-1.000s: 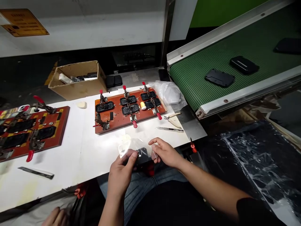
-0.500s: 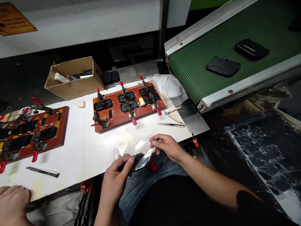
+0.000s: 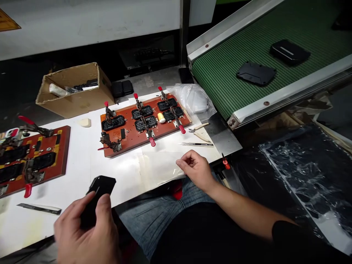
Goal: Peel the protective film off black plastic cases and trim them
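My left hand (image 3: 86,233), low at the left, is closed around a flat black plastic case (image 3: 100,187) with angled corners. The case is tilted above the front of the white worktop, and its lower half is hidden by my fingers. Over the worktop's front edge, my right hand (image 3: 196,170) pinches the edge of a clear plastic bag (image 3: 161,167), which stretches flat to the left of my fingertips. Just beyond the right hand lie a craft knife (image 3: 196,144) and cutting pliers (image 3: 200,132).
A red-brown fixture board (image 3: 129,146) holds black parts under red-handled toggle clamps; a similar board (image 3: 62,157) stands left. Behind are a cardboard box (image 3: 82,104) and bagged items (image 3: 195,99). A green conveyor (image 3: 220,84) carries black cases. Another knife (image 3: 40,209) lies front left.
My left hand has moved left and up with the black case, away from the bag. My right hand still pinches the bag, now lying flatter. Another person's hand at lower left has gone from view.
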Available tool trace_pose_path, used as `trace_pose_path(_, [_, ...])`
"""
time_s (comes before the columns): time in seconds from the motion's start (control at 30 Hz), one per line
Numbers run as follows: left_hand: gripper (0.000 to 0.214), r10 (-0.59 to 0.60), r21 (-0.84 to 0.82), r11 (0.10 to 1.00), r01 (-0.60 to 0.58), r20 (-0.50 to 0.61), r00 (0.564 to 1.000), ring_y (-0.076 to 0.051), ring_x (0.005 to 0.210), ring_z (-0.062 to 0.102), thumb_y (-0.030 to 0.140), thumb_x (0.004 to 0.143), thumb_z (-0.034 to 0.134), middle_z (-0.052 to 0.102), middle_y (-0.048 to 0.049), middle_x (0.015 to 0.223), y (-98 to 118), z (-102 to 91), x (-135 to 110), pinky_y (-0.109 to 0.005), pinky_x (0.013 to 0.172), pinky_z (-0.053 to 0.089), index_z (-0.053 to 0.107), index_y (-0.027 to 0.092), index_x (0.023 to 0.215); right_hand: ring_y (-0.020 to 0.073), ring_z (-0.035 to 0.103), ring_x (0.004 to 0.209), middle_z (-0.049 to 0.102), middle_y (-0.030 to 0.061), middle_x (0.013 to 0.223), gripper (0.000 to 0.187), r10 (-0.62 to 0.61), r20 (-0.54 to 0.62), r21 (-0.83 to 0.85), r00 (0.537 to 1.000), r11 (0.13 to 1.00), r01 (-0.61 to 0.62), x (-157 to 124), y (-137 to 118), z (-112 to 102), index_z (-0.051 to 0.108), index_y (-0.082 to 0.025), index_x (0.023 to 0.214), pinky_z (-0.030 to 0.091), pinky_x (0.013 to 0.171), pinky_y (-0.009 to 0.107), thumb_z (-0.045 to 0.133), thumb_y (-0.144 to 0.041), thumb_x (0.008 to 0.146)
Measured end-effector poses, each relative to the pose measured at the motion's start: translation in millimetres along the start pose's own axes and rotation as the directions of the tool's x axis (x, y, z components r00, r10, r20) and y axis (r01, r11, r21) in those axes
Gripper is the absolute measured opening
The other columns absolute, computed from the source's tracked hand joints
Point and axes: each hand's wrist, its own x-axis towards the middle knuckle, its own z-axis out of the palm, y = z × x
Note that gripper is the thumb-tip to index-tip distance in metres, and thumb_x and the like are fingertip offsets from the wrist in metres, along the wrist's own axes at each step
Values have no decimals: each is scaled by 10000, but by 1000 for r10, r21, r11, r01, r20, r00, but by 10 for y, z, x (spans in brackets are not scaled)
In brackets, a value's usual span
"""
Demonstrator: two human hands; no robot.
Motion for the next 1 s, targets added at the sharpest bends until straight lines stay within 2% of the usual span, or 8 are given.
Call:
trace_pose_path(0.07, [524, 159, -35, 987, -160, -13, 987, -320, 1253, 618, 668, 960, 545, 646, -73, 1293, 121, -7, -91, -461, 1161, 453, 694, 246, 1232, 157, 605, 659, 692, -2, 771, 230, -92, -18, -131, 996, 987, 89, -34, -82, 102, 666, -238, 862, 484, 634, 298, 800, -418, 912])
trace_pose_path(0.17, [394, 340, -247, 929, -275, 276, 899, -253, 1073, 676, 603, 922, 674, 677, -60, 1148, 246, 163, -200, -362, 1001, 523, 757, 266, 1109, 145, 590, 650, 682, -13, 751, 255, 10, 202, -18, 979, 1000, -6, -81, -166, 294, 683, -231, 856, 477, 621, 281, 813, -446, 896])
trace_pose_path(0.37, [219, 327, -402, 901, -161, 389, 861, -171, 1020, 670, 455, 970, 678, 682, -21, 1094, 133, 378, -116, -267, 899, 506, 799, 297, 1062, 135, 609, 654, 680, 9, 804, 343, 215, 621, 157, 754, 908, -388, -10, -120, 294, 716, -160, 976, 531, 604, 263, 788, -473, 855])
trace_pose_path(0.47, [190, 240, -386, 918, -94, 349, 906, -156, 989, 667, 438, 966, 683, 695, -2, 1047, 78, 377, -58, -250, 874, 490, 784, 278, 950, 128, 601, 671, 676, 3, 804, 191, 168, 503, -8, 848, 982, -189, 51, -80, 192, 718, -166, 952, 507, 627, 248, 726, -342, 879])
trace_pose_path(0.57, [190, 188, -329, 938, -112, 209, 960, -166, 1001, 664, 428, 954, 694, 695, -5, 1033, 93, 427, -55, -263, 904, 482, 758, 256, 908, 120, 583, 694, 657, -8, 813, 42, -122, 271, -285, 955, 937, 200, 60, -73, 191, 675, -183, 888, 470, 670, 248, 634, -186, 888])
trace_pose_path(0.73, [232, 196, -337, 933, -126, 182, 964, -201, 1041, 669, 456, 959, 677, 699, -33, 1094, 95, 507, -92, -314, 980, 498, 778, 262, 1038, 112, 612, 678, 662, -35, 803, 9, -176, 268, -238, 947, 941, 242, 50, -52, 296, 625, -205, 959, 469, 638, 220, 632, -207, 954])
trace_pose_path(0.9, [659, -184, -663, 665, 344, 301, 936, -122, 741, 621, 466, 851, 803, 667, -29, 1169, -83, 274, -116, -244, 629, 533, 569, 354, 1456, 143, 584, 698, 618, -9, 772, 86, -422, 154, -422, 893, 790, 446, 151, -37, 279, 618, -197, 887, 457, 676, 266, 599, -156, 960])
trace_pose_path(1.0, [695, -238, -672, 594, 443, 379, 894, -85, 651, 580, 443, 765, 893, 604, 40, 828, -175, 155, -140, -175, 590, 505, 639, 298, 1396, 161, 601, 747, 640, 19, 810, 145, -513, 252, -382, 821, 726, 571, 164, -83, 304, 673, -193, 908, 472, 717, 285, 577, -140, 1003])
